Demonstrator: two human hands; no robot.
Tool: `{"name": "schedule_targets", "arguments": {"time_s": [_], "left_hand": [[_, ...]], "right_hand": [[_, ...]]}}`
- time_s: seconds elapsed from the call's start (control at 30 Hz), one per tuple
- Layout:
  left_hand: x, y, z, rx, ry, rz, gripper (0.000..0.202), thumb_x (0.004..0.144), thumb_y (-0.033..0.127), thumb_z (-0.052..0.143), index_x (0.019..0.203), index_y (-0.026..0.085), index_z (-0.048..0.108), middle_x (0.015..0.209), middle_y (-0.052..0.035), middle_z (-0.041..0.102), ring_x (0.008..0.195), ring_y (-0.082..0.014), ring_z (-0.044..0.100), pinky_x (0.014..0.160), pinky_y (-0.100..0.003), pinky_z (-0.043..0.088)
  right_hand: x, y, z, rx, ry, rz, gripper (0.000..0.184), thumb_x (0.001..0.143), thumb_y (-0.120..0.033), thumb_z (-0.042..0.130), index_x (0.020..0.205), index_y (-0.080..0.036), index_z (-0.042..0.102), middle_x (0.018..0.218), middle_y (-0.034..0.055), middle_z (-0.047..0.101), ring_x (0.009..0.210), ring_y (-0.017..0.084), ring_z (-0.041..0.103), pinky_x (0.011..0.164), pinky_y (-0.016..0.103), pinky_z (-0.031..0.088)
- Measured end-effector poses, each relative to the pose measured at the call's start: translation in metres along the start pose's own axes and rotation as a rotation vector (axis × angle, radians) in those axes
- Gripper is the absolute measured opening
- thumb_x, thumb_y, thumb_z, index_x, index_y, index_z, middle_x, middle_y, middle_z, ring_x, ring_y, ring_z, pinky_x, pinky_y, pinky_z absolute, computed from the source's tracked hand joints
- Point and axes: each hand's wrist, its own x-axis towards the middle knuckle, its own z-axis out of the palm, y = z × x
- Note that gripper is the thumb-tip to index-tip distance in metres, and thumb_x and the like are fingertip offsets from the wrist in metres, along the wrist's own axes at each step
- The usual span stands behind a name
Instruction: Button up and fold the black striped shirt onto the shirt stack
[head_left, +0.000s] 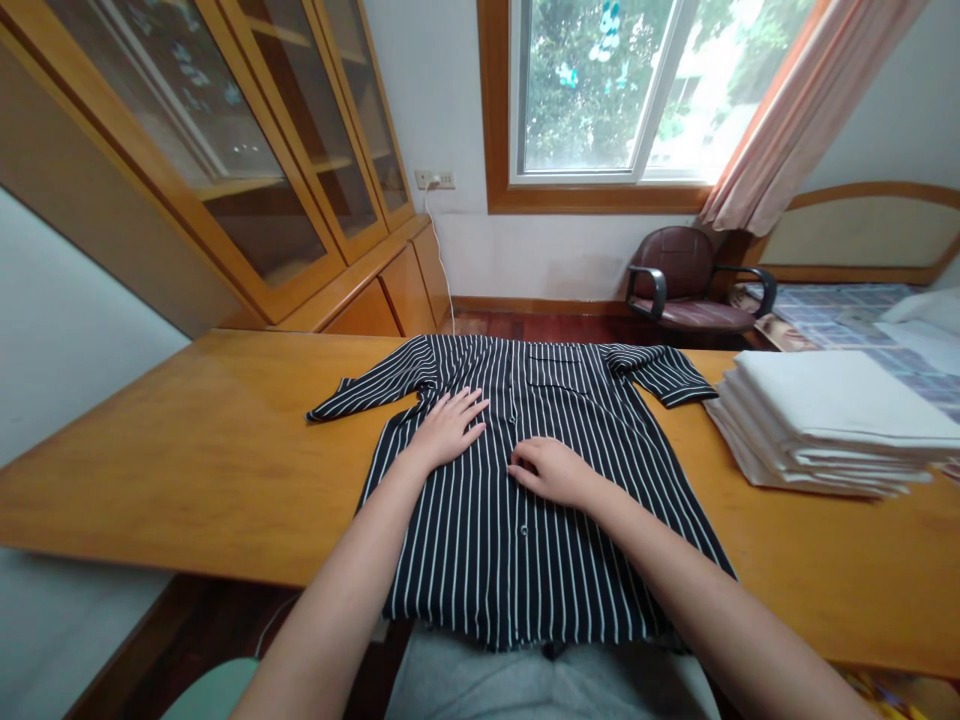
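Observation:
A black short-sleeved shirt with white stripes lies spread flat, front up, on the wooden table, its hem hanging over the near edge. My left hand rests palm down on the shirt's left chest, fingers stretched out and apart. My right hand lies on the button placket near the middle, fingers curled slightly and pressed on the cloth, holding nothing. Both sleeves are spread out to the sides.
A stack of folded white cloths sits on the table at the right. Behind the table stand a maroon armchair, a bed and a wooden glass-door cabinet along the left wall. A window is at the back.

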Motion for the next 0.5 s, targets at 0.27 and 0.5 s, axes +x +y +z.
{"name": "schedule_targets", "arguments": {"time_s": [0.27, 0.5], "left_hand": [[0.0, 0.001, -0.003, -0.029, -0.011, -0.009, 0.053, 0.102, 0.05, 0.035, 0.15, 0.03, 0.042, 0.162, -0.001, 0.032, 0.151, -0.0236, 0.024, 0.124, -0.051, 0.017], [-0.002, 0.002, -0.003, -0.026, 0.013, -0.009, 0.051, 0.101, 0.048, 0.038, 0.147, 0.028, 0.046, 0.159, -0.003, 0.038, 0.149, -0.0236, 0.028, 0.124, -0.05, 0.019]], "right_hand": [[-0.002, 0.0, 0.007, 0.027, 0.11, 0.095, 0.012, 0.082, -0.014, 0.062, 0.077, -0.021, 0.055, 0.076, -0.0003, 0.058, 0.074, 0.016, 0.054, 0.068, 0.028, 0.04], [-0.011, 0.011, 0.013, 0.186, 0.165, 0.172, 0.014, 0.083, -0.012, 0.062, 0.093, -0.021, 0.06, 0.08, 0.0, 0.062, 0.078, 0.017, 0.057, 0.072, 0.03, 0.044]]}}
